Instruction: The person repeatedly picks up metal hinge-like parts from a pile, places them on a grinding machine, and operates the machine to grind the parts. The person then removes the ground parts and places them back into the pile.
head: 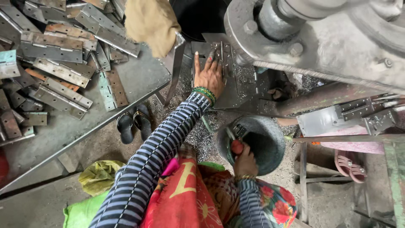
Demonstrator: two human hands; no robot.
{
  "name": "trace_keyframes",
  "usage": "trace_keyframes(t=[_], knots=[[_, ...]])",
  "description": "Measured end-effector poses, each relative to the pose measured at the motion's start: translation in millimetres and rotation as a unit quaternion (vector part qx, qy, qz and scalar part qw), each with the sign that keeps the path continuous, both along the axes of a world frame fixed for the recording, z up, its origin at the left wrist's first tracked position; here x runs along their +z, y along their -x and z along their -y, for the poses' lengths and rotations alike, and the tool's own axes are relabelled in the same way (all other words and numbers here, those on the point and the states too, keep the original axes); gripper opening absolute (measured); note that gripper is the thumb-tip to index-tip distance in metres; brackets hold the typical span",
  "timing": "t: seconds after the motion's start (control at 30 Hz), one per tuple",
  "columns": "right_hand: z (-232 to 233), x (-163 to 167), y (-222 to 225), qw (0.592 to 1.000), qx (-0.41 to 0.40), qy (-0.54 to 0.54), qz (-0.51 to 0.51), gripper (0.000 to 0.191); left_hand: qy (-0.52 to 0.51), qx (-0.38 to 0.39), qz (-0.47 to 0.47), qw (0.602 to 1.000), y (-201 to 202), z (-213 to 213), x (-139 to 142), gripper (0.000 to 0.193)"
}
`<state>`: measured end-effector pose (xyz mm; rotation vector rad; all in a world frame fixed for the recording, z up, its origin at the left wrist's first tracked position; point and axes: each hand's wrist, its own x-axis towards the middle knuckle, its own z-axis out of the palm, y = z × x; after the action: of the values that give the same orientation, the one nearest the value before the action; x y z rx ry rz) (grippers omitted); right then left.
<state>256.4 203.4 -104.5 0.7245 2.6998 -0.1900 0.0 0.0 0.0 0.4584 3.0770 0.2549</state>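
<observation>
Head view: left hand [209, 76] flat on metal plate [230, 90] — right hand [245, 162] inside bowl [270, 126].

**Lighting and picture quality: even daylight, wide-angle distortion**

Soft, diffuse light; shadows faint. Mild glare on the pile of grey steel hinges [59, 55]. Large grey press machine [320, 33] slightly blurred. Edges bow outward. Black recess at top centre unlit.

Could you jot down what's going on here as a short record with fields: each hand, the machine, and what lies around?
Left hand: flat on a metal plate under the press, fingers spread
Right hand: at the rim of a grey bowl, around something red
Machine: heavy grey press above the plate
Left side: pile of metal hinges on a sheet table
Floor: pair of sandals, metal shavings
</observation>
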Motion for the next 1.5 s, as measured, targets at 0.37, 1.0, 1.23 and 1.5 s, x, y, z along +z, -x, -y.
trace_keyframes(t=[0.37,1.0,1.23,1.5], knots=[[3.9,41.8,3.5,0.998,-0.022,0.005,0.063,0.07,0.099,-0.12,-0.013,0.988,-55.4,13.1,10.3,0.044],[26.5,28.4,-56.5,0.993,0.037,-0.004,-0.115,0.067,-0.034,0.176,-0.017,0.984,-128.4,224.3,-49.9,0.044],[30.7,45.8,-61.8,0.993,0.038,-0.011,-0.114,0.064,-0.029,0.376,0.005,0.926,-129.6,293.3,-19.7,0.065],[31.0,61.1,-64.6,0.992,0.031,0.01,-0.125,0.067,-0.016,0.332,0.079,0.94,-94.0,264.6,-14.7,0.082]])
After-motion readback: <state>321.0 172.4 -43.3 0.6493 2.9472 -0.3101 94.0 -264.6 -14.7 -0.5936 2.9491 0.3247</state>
